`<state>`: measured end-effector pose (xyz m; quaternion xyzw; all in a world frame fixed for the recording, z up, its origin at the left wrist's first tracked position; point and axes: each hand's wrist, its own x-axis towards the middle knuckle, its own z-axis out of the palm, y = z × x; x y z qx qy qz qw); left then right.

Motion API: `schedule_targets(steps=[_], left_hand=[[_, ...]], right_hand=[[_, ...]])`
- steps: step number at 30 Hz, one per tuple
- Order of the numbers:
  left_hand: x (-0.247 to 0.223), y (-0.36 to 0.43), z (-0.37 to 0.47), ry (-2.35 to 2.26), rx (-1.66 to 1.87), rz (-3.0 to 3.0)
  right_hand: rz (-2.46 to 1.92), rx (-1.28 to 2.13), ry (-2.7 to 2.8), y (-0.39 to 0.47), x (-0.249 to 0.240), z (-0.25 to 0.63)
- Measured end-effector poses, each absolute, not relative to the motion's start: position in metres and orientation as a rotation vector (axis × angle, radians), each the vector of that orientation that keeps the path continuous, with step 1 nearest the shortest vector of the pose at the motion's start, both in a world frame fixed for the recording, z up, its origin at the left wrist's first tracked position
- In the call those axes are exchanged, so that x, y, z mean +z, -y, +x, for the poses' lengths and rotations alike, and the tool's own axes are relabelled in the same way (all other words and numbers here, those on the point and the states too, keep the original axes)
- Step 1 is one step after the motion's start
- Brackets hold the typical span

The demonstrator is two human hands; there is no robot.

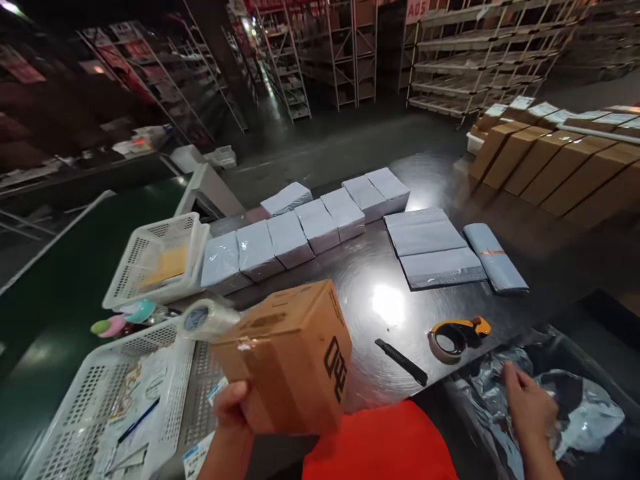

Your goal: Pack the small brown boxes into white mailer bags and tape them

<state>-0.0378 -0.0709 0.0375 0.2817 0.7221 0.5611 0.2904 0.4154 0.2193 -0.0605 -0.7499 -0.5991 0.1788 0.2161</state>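
A taped brown cardboard box [280,360] with black lettering on its side is tilted in front of my body. My left hand [233,405] grips its lower left edge, thumb showing on the near face. Off to the right, my right hand [531,405] hovers over a bin of crumpled silver-grey plastic [585,413]. Its fingers are curled closed; whether any plastic is in them is hidden. Between the hands, a black box cutter [401,362] and a yellow tape dispenser [457,337] lie on the metal table [360,373].
White wrapped boxes [285,237] stand in a row along the table's far side. Grey mailer bags [433,247] and a rolled bundle [495,257] lie right. White baskets [105,400] and clear tape rolls [207,320] stand left. Brown cartons [560,167] fill the far right.
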Motion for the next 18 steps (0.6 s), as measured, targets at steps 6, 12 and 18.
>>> schedule_targets(steps=[6, 12, 18], left_hand=[[0.094, 0.037, 0.007, -1.598, 1.834, 0.769], [0.091, 0.025, 0.023, -1.344, 1.797, 0.721], [0.042, 0.024, -0.012, -1.637, 1.428, 0.762]], right_hand=[[-0.913, 1.289, 1.806, -0.2, 0.022, 0.278], [-0.167, 2.019, 1.757, -0.133, 0.045, 0.187], [-0.567, 2.235, 1.272, -0.134, 0.031, 0.183]])
